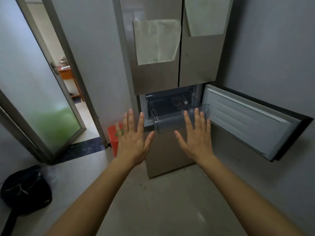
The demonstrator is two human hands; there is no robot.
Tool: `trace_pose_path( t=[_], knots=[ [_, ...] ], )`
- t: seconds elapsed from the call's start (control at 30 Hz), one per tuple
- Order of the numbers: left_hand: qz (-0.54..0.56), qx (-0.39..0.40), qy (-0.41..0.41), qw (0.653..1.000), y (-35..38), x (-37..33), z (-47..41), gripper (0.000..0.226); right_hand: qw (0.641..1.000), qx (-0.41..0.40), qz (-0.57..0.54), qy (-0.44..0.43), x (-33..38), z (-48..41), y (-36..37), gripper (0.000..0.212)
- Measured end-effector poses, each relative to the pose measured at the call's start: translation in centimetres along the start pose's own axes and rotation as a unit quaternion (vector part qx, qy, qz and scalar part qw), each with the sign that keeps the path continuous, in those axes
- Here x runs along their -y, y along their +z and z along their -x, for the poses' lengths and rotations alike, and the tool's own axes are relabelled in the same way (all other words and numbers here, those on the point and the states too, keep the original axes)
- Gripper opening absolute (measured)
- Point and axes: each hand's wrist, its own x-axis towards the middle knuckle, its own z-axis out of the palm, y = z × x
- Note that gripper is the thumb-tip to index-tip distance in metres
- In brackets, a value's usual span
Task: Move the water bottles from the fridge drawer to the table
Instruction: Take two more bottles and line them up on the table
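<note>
A tall beige fridge (156,77) stands ahead with its lower right door (252,123) swung open. A clear plastic drawer (172,120) is pulled out of the lower compartment. Inside it, near the back right, a bottle with a white cap (183,103) shows dimly. My left hand (133,138) is held up with fingers spread, just left of the drawer front. My right hand (196,137) is also spread flat, its fingers overlapping the drawer's front right. Neither hand holds anything.
An open glass door (39,92) stands at the left, with a doorway (71,79) beyond it showing an orange wooden table. A red bin (113,135) sits beside the fridge. A black bag (25,188) lies on the floor at lower left.
</note>
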Motion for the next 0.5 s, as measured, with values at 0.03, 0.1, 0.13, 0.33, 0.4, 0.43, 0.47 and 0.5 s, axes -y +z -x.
trace_pose_path(
  t=[0.03, 0.1, 0.13, 0.33, 0.4, 0.43, 0.47, 0.5],
  knots=[
    [-0.002, 0.003, -0.003, 1.000, 1.0, -0.1, -1.1, 0.079, 1.000, 0.005, 0.003, -0.001, -0.7, -1.0, 0.9, 0.082],
    [0.006, 0.014, -0.013, 1.000, 3.3, -0.3, -3.3, 0.079, 1.000, 0.019, 0.006, 0.000, -2.1, -3.0, 3.0, 0.081],
    [0.014, 0.023, -0.019, 0.999, 4.6, -0.4, -4.5, 0.078, 1.000, 0.028, 0.006, 0.002, -2.7, -4.0, 4.2, 0.081],
    [0.053, 0.099, -0.014, 0.994, 13.2, -1.4, -15.1, 0.077, 0.997, 0.075, 0.017, 0.015, -7.8, -13.0, 10.9, 0.078],
    [0.066, 0.135, 0.000, 0.989, 15.6, -2.3, -19.2, 0.077, 0.995, 0.095, 0.022, 0.031, -9.7, -16.4, 12.5, 0.076],
    [0.070, 0.151, 0.009, 0.986, 16.7, -2.8, -21.2, 0.077, 0.993, 0.105, 0.029, 0.039, -10.7, -17.9, 13.2, 0.075],
    [0.070, 0.165, 0.021, 0.984, 17.7, -3.3, -23.2, 0.077, 0.992, 0.114, 0.035, 0.049, -11.6, -19.4, 13.9, 0.076],
    [0.067, 0.175, 0.037, 0.982, 18.8, -3.9, -25.2, 0.077, 0.990, 0.120, 0.039, 0.061, -12.6, -20.8, 14.5, 0.079]
  ],
)
